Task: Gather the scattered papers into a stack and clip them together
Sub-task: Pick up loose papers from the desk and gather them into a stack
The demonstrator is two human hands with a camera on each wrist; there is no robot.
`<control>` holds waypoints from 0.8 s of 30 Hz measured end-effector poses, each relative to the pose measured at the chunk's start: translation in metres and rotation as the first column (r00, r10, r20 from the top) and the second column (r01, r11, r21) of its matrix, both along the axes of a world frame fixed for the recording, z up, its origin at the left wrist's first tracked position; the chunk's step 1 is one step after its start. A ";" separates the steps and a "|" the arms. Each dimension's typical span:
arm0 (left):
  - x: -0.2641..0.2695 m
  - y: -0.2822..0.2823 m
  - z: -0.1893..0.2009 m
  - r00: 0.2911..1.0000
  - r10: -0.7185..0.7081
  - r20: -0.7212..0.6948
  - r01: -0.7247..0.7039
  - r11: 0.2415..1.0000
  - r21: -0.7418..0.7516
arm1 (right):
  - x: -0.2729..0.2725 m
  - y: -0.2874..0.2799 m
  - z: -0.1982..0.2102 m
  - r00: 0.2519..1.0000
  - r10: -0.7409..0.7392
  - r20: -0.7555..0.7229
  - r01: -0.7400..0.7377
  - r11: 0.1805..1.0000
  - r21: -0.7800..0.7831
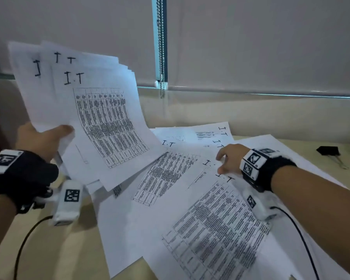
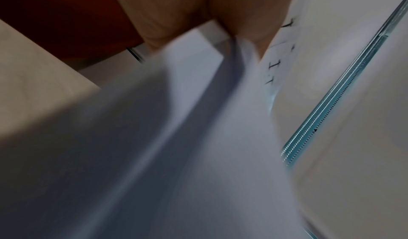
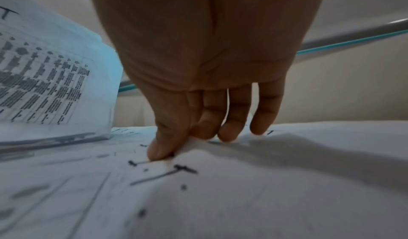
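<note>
My left hand (image 1: 49,138) grips a fanned bundle of printed sheets (image 1: 93,110) by its lower left edge and holds it tilted up above the table, thumb on top. The left wrist view shows the same bundle (image 2: 176,138) blurred, with fingers (image 2: 243,15) around it. More scattered papers (image 1: 200,219) marked "I.T" lie overlapping on the table. My right hand (image 1: 228,160) reaches down onto the top edge of one sheet (image 3: 220,190), with thumb and fingertips (image 3: 229,131) pinching that raised edge. A black binder clip (image 1: 328,151) lies at the far right.
The beige table (image 1: 49,249) shows at the lower left, crossed by a black cable (image 1: 22,245). A roller blind (image 1: 251,41) with a bead chain (image 1: 160,47) hangs behind. Another cable (image 1: 299,235) runs from my right wrist over the papers.
</note>
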State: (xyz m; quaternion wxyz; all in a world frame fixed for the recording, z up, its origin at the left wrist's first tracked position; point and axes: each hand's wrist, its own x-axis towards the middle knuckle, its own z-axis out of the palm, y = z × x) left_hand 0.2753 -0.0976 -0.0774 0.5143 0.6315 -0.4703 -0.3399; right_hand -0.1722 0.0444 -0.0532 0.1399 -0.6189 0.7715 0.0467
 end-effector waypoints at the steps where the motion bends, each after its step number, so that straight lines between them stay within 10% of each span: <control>1: -0.002 0.010 0.009 1.000 -0.007 -0.009 0.007 1.000 -0.023 | 0.003 0.000 -0.003 1.000 -0.019 0.020 0.019 1.000 -0.015; 16: -0.028 0.072 0.067 0.998 0.054 0.028 -0.047 0.977 -0.210 | 0.043 -0.112 -0.013 0.995 0.046 -0.086 -0.043 0.998 0.043; 24: -0.017 0.069 0.066 0.994 0.070 0.082 -0.051 0.975 -0.215 | 0.041 -0.093 0.023 0.997 -0.005 0.071 0.022 0.969 -0.245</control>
